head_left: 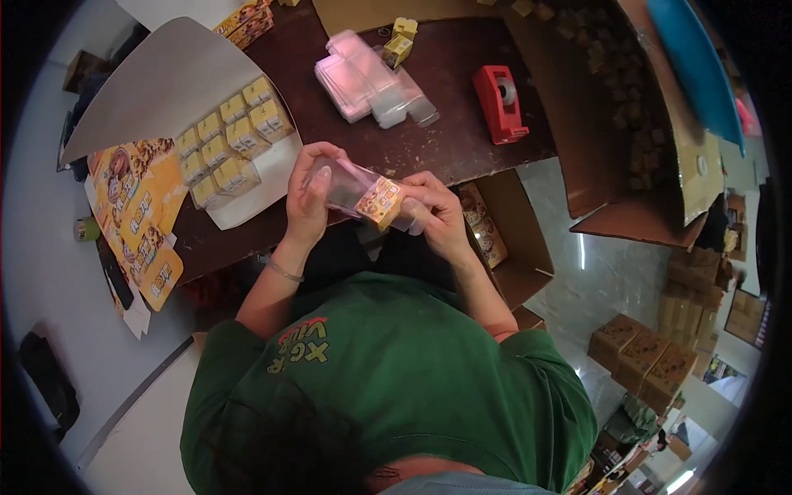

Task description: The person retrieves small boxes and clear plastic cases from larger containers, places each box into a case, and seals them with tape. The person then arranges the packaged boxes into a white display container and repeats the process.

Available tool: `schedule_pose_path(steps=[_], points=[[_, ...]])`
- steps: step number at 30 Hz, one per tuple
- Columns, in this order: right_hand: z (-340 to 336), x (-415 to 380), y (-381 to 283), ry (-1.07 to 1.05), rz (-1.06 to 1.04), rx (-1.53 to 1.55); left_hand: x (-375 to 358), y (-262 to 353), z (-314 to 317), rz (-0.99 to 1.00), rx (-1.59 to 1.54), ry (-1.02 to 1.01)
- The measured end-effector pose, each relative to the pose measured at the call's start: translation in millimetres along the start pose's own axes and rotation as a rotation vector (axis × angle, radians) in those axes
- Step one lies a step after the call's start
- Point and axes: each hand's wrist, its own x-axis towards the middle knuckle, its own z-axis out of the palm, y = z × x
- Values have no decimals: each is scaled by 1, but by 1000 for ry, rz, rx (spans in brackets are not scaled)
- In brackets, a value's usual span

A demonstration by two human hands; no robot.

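Between my hands, over the table's front edge, is a clear plastic box (345,183) with a small yellow printed box (380,203) at its right part. My left hand (312,191) is closed around the left end of the clear box, thumb on top. At the right end, my right hand (435,213) grips it with thumb and fingers, close beside the yellow box. Flat clear plastic sleeves (363,81) lie stacked farther back on the dark table (450,107), with another small yellow box (399,45) beside them.
A red tape dispenser (500,106) stands on the table's right part. Rows of yellow boxes (227,140) sit on white card at the left, near orange printed sheets (136,206). Open cartons (521,268) stand below the front edge and at the right.
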Motion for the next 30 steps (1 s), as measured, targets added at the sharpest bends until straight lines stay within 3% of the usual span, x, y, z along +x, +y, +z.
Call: schedule_pose_path(steps=[5, 8, 12, 13, 16, 20, 26, 28, 30], points=[[9, 5, -4, 177, -86, -166, 0, -9, 5, -238, -235, 85], [1, 8, -9, 50, 110, -139, 1, -12, -1, -395, -317, 124], [8, 4, -11, 339, -205, -584, -3, -26, 3, -448, -234, 218], [7, 2, -13, 237, -348, -666, -2, -27, 4, -443, -230, 218], [6, -4, -31, -17, -218, -612, 1, -23, 5, -412, -203, 241], [-6, 17, -24, -62, -325, -686, -7, -28, 16, -652, -324, 293], [-5, 21, -6, -53, -354, -814, -17, -40, -15, -917, -538, 78], [-4, 19, -4, -44, -338, -775, -18, -35, -12, -922, -515, 104], [-10, 18, -16, -203, -255, -717, -18, -34, -10, -872, -433, 144]])
